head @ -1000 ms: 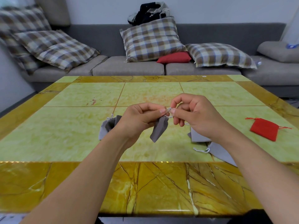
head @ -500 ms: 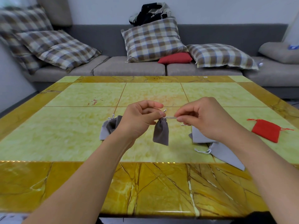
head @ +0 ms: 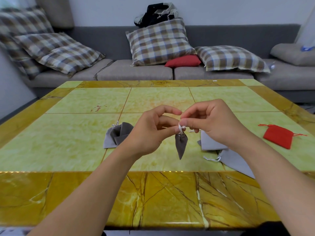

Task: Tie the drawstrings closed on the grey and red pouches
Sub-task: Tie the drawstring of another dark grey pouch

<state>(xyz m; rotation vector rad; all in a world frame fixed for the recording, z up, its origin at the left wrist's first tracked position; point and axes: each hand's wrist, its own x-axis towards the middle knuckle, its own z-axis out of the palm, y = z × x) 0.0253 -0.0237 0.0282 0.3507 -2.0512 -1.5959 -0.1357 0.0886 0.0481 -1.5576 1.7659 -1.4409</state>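
A grey sofa (head: pixel 153 72) with checked cushions (head: pixel 160 41) and a small red cushion (head: pixel 183 61) is seen along the far wall, with a bundle of dark clothing (head: pixel 156 13) on its backrest. The near ground is filled by a table (head: pixel 68 133) with a yellow-green marbled top and an amber border.

Both hands are raised over the middle of the table. The left hand (head: pixel 150 132) and the right hand (head: pixel 213 123) are brought together fingertip to fingertip, and the white drawstring (head: pixel 181 128) of a dark grey pouch (head: pixel 181 143) is pinched between them; the other fingers are loosely curled. The pouch is hung just below the fingertips, clear of the table, with its gathered mouth upward and its long axis upright, tapering to a point toward the near edge.

A heap of grey pouches (head: pixel 117 137) is laid on the table left of the left hand. Two flat light grey pouches (head: pixel 235 160) are laid under and near the right wrist, one with its white cord trailing left. A red pouch (head: pixel 277 136) is laid flat well to the right, its red cords spread at the far end.

No writing or label can be read anywhere.
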